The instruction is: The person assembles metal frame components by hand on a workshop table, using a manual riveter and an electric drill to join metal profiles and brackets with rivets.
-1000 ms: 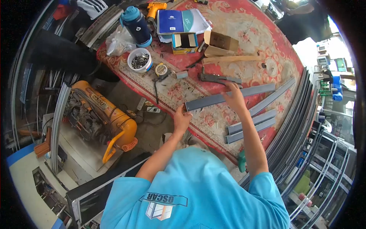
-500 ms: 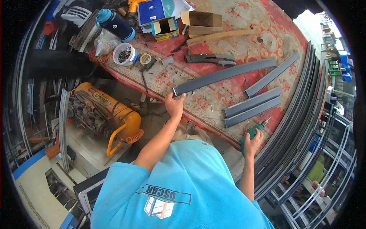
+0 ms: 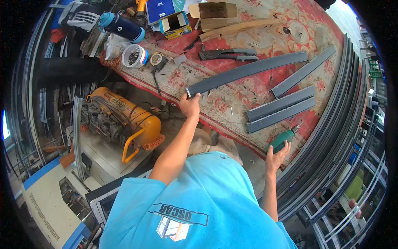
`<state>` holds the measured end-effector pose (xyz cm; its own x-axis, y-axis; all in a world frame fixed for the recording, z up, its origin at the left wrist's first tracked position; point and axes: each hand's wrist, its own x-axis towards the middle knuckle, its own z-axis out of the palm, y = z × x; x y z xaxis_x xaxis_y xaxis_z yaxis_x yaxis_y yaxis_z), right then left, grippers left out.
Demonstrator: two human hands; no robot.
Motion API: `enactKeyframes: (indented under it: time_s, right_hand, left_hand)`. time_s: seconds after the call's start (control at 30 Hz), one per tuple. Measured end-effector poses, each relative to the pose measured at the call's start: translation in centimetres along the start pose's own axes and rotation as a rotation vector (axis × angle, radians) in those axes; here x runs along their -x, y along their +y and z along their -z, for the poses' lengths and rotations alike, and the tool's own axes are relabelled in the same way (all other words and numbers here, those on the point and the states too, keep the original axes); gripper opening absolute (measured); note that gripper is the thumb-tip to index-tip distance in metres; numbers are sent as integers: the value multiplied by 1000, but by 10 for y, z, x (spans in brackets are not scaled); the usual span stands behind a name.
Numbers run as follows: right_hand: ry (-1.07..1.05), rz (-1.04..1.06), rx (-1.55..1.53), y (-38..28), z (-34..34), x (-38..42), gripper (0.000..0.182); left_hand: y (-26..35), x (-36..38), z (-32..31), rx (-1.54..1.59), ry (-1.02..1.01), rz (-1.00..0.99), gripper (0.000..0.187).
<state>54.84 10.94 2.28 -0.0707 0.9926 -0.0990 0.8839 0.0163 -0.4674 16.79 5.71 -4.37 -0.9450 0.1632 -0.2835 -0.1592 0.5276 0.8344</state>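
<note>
My left hand [image 3: 190, 106] pinches the near end of a long dark grey metal profile [image 3: 248, 74], which lies across the carpeted table. Beside the table's front right edge lies a green power drill [image 3: 282, 139], its bit pointing away to the right. Just below the drill is my right hand [image 3: 277, 159], its fingers spread apart, with the thumb close to the tool's body. Between the long profile and the drill are two short grey profiles [image 3: 282, 108], side by side. Another grey profile [image 3: 302, 71] rests at an angle further right.
Hand shears or pliers [image 3: 228, 54], a tape measure [image 3: 156, 59] and a tub of screws [image 3: 135, 56] sit on the table [image 3: 224, 118]. A blue bottle [image 3: 122, 27] and open boxes [image 3: 213, 15] stand behind. Long profiles [image 3: 331, 120] line the right side; an orange compressor [image 3: 124, 112] stands at left.
My right hand's fingers have come away from the drill and spread, leaving the drill lying on the table. The left hand keeps its hold on the profile; the view has shifted slightly.
</note>
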Motion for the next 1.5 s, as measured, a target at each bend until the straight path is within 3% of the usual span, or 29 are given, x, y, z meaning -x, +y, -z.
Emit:
enactKeyframes:
  time_s: [0.1,0.23,0.33,0.4,0.53,0.7,0.83,1.03,1.1,1.13,1.2,1.23,1.3,1.5]
  right_hand:
    - [-3,-63,-73,18,-4,9,72]
    - [-22,-107,-104,23,-5,16,74]
    - [-35,-109,-108,16,-1,14,74]
    - [-10,-94,-109,17,-3,16,73]
    - [7,-91,-95,22,-8,19,72]
    - [15,-92,-119,25,-10,20,71]
    - [38,-94,-120,24,-14,21,71]
    - [37,-86,-103,26,-14,20,72]
    - [28,-73,-100,26,-11,20,72]
    - [21,-66,-91,26,-10,19,72]
    - [13,-53,-76,27,-8,17,72]
    - [4,-51,-71,29,-8,17,72]
    - [-14,-48,-42,30,-5,14,72]
    - [-53,-110,-29,22,-1,12,73]
  left_hand:
    - [-30,-10,6,-83,-39,-153,34]
    - [-20,7,31,-234,-68,-207,34]
    - [-38,-2,52,-127,-220,-101,37]
    - [-36,-2,64,69,-275,77,43]
    - [-20,-17,76,-211,-307,-103,52]
    - [3,-35,68,-200,-473,-243,62]
    - [2,-40,58,-76,-556,-179,63]
    - [28,-55,62,-473,-669,-367,74]
    - [34,-72,64,-558,-668,-926,76]
    - [38,-78,63,-554,-663,-920,76]
    - [48,-94,62,-625,-935,-977,79]
    - [51,-101,60,-618,-931,-970,79]
    - [54,-112,51,-669,-1029,-1227,76]
    - [50,-141,42,-735,-1149,-1396,75]
